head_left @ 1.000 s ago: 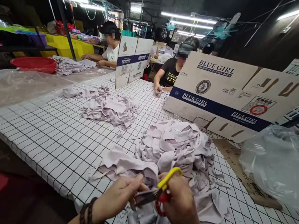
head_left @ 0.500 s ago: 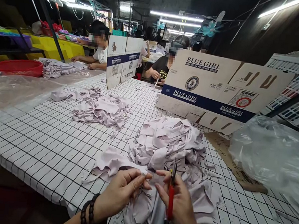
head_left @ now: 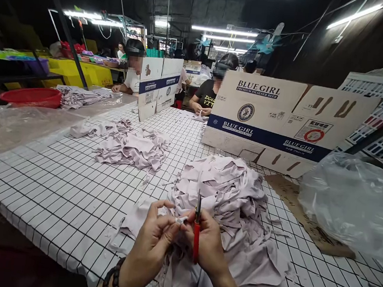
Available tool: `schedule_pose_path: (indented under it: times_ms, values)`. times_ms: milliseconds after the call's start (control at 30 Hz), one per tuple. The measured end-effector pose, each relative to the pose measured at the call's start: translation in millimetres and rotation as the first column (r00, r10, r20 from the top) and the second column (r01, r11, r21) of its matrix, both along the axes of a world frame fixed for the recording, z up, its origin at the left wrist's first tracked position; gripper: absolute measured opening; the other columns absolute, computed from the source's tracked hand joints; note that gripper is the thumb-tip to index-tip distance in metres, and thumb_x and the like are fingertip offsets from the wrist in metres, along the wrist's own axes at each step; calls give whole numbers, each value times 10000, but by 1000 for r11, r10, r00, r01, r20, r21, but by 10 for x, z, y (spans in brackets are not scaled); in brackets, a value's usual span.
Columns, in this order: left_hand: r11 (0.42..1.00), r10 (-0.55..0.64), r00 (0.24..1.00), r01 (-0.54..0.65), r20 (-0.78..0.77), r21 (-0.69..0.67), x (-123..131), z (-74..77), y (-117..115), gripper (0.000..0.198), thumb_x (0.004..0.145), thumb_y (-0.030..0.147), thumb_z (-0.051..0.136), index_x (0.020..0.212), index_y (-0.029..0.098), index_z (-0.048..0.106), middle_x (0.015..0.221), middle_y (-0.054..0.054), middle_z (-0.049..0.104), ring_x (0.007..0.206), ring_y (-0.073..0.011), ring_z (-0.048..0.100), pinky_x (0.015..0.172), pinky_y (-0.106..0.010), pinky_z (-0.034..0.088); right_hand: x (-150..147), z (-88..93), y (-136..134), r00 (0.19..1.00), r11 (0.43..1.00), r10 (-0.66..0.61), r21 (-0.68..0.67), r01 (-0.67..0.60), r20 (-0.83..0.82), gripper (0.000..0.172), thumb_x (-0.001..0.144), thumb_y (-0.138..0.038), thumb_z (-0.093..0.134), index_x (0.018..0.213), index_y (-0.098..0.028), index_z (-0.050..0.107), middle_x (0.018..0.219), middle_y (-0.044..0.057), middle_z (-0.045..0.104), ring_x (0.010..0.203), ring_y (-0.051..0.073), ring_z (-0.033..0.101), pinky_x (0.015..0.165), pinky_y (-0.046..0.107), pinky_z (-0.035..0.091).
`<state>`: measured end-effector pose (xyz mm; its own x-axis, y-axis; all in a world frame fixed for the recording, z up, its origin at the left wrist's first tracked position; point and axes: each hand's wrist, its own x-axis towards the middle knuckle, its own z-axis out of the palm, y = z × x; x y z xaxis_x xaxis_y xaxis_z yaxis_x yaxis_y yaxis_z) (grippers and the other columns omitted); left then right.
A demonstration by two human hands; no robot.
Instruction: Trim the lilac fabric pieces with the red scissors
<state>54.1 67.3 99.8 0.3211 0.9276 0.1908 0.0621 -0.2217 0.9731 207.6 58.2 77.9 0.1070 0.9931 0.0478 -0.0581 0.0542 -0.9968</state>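
My left hand [head_left: 152, 240] pinches the edge of a pale lilac fabric piece [head_left: 136, 218] between thumb and fingertips. My right hand [head_left: 210, 247] is closed around red-handled scissors [head_left: 196, 243], their dark blades pointing up and away from me. The right fingertips meet the left ones at the pinched fabric edge, and small details there are hidden. Just beyond both hands rises a large heap of lilac fabric pieces [head_left: 222, 179], which spreads down beneath my wrists.
A smaller fabric pile [head_left: 135, 148] lies farther left on the checked tablecloth [head_left: 54, 192]. Cardboard panels [head_left: 271, 111] stand across the back, with people working behind them. Clear plastic bags [head_left: 354, 203] sit at the right, and a red basin [head_left: 31, 96] at the far left.
My right hand has moved left with the scissors, bringing its fingertips to the left hand's. My left fingers have shifted on the fabric edge. The view has turned slightly left.
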Motion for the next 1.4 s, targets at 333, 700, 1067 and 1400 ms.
schedule_pose_path:
  times_ms: [333, 700, 1067, 1400]
  values:
    - [969, -147, 968, 182, 206, -166, 63, -143, 54, 353, 939, 445, 509, 870, 139, 671, 589, 11, 535, 537, -120, 546, 590, -243, 471, 283, 134, -204, 929, 997, 7, -76, 23, 369, 251, 769, -391, 692, 763, -213, 515, 786, 5, 609, 681, 159, 549, 621, 266, 460]
    - [953, -298, 954, 298, -11, 47, 79, -200, 64, 279, 988, 281, 404, 803, 169, 580, 794, -30, 535, 612, -124, 568, 605, -246, 464, 379, 403, -514, 505, 982, 122, -177, 61, 854, 181, 779, -387, 633, 818, -248, 524, 796, 4, 618, 723, 212, 588, 638, 323, 447]
    - [940, -313, 945, 323, -94, 108, 21, -191, 38, 283, 991, 271, 376, 799, 175, 560, 740, -25, 509, 663, -150, 522, 629, -263, 426, 342, 407, -514, 463, 993, 88, -112, 25, 882, 121, 783, -349, 615, 809, -252, 548, 782, 5, 627, 701, 208, 591, 624, 312, 438]
    - [938, -346, 938, 346, 10, 28, 53, -170, 3, 314, 991, 328, 381, 768, 170, 536, 772, -21, 491, 607, -122, 514, 566, -238, 449, 349, 419, -525, 470, 982, 147, -185, 35, 871, 139, 780, -387, 605, 779, -253, 568, 725, -11, 621, 638, 191, 555, 575, 297, 378]
